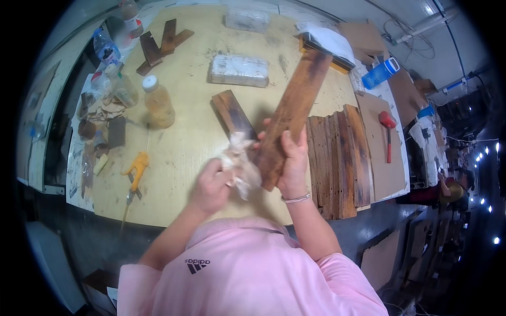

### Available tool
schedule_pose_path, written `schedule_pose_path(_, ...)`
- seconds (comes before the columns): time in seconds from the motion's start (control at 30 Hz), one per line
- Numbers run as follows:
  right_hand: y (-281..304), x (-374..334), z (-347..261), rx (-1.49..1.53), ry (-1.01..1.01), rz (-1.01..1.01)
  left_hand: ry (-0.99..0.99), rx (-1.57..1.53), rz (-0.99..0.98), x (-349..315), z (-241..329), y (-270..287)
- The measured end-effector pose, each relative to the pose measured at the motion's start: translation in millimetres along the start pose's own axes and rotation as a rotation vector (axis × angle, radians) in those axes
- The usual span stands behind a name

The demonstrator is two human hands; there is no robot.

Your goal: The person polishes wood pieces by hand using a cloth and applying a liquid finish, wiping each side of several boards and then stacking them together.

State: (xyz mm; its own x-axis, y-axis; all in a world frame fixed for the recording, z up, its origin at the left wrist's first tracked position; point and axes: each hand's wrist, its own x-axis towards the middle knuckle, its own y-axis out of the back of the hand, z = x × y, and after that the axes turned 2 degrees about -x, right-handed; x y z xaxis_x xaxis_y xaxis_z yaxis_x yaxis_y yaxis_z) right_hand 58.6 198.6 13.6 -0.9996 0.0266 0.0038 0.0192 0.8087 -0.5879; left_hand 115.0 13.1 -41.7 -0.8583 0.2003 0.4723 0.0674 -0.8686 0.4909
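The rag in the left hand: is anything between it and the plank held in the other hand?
Nothing visible. The left hand presses the rag against the lower edge of the plank, which the right hand holds tilted above the table.

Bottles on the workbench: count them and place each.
3 clearly: amber bottle with white cap left of centre, clear bottle at far left edge, blue bottle far right. Clutter at left may hide more.

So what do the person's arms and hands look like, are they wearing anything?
Both forearms are bare and both hands are gloveless. The left hand has nothing on its wrist that shows. The right hand has a thin silvery bracelet around its wrist. Higher up, short pink sleeves of a pink shirt cover the upper arms; the shirt has a small dark logo on the chest.
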Motion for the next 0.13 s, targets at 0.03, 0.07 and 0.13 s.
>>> schedule_pose_path(0.03, 1.0, 1.7, -8.5, 0.090, -0.038, -0.049, 0.160, -0.006, -0.046, -26.3, -34.4, 3.1)
schedule_pose_path(0.07, -0.4, 5.4, -10.2, 0.067, 0.003, -0.044, 0.323, -0.014, -0.090, -50.1, -61.2, -2.5)
schedule_pose_path(0.13, 3.2, 15.0, -11.7, -0.055, 0.121, -0.045, 0.371, -0.016, 0.064, -44.3, -53.7, 6.4)
